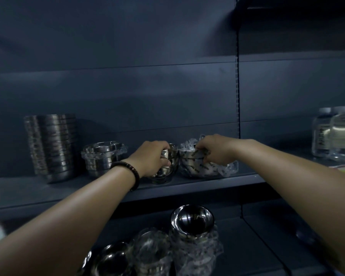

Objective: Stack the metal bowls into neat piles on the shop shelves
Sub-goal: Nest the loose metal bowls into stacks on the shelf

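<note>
Nothing here is sharp enough to read. Right of centre, the clear plastic wrap round a stack of metal bowls carries repeated dark printed words, all too blurred to make out. At the left of the frame, the tall wrapped pile of bowls shows a column of small dark marks down its left side, also illegible. At the far right edge, a clear jar bears a pale label with a vertical line of dark characters, unreadable. At bottom centre, the wrapped lower-shelf bowls show faint grey print, too dim to read.
</note>
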A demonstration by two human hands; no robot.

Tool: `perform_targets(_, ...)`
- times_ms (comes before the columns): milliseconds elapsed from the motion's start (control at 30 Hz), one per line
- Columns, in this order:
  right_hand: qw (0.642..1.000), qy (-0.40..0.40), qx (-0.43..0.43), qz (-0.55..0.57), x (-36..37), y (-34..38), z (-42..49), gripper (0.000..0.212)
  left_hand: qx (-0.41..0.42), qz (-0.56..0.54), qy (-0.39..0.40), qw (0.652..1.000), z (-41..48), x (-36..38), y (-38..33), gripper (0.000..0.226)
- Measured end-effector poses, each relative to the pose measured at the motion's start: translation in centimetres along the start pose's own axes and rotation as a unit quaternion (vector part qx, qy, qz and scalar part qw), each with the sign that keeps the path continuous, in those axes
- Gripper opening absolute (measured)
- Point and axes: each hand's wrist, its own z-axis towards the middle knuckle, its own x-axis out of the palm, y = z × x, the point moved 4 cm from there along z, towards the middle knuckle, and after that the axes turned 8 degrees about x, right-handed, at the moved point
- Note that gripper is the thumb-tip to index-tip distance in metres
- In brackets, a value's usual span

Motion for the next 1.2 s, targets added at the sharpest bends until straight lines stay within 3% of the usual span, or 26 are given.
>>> perform_targets(233,1.000,0.007,0.021,0.008,0.1,0.4,-0.6,0.009,0.008,0.007,-0.013,1.000,-0.3,0.3,-0.5,0.043)
perform_targets(400,0.996,-0.040,0.046,-0.057,-2.1,2.9,-0.1,0.051,0.031,0.037,-0.110,0.993,-2.4,-3.1,2.8,0.030)
perform_targets(500,0.994,-0.107,-0.011,-0.029,-3.3,6.8,1.1,0.044,-0.024,0.091,-0.110,0.989,-4.6,-5.9,7.4,0.029)
perform_targets(667,0.997,-0.037,-0.063,0.011,-1.8,12.2,3.9,0.043,-0.138,0.158,-0.069,0.975,-7.8,-8.1,14.3,0.048)
perform_targets(900,0.998,0.002,-0.064,0.000,0.5,13.5,6.8,0.031,-0.130,0.144,-0.020,0.981,-7.0,-7.0,18.1,0.053)
perform_targets(1133,0.997,0.027,-0.066,-0.005,0.0,13.4,7.2,0.028,-0.120,0.122,-0.018,0.985,-4.8,-6.8,20.1,0.018)
perform_targets(1200,0.997,0.031,-0.069,-0.005,0.0,13.4,7.2,0.027,-0.117,0.096,-0.018,0.988,-4.8,-6.8,20.3,0.019)
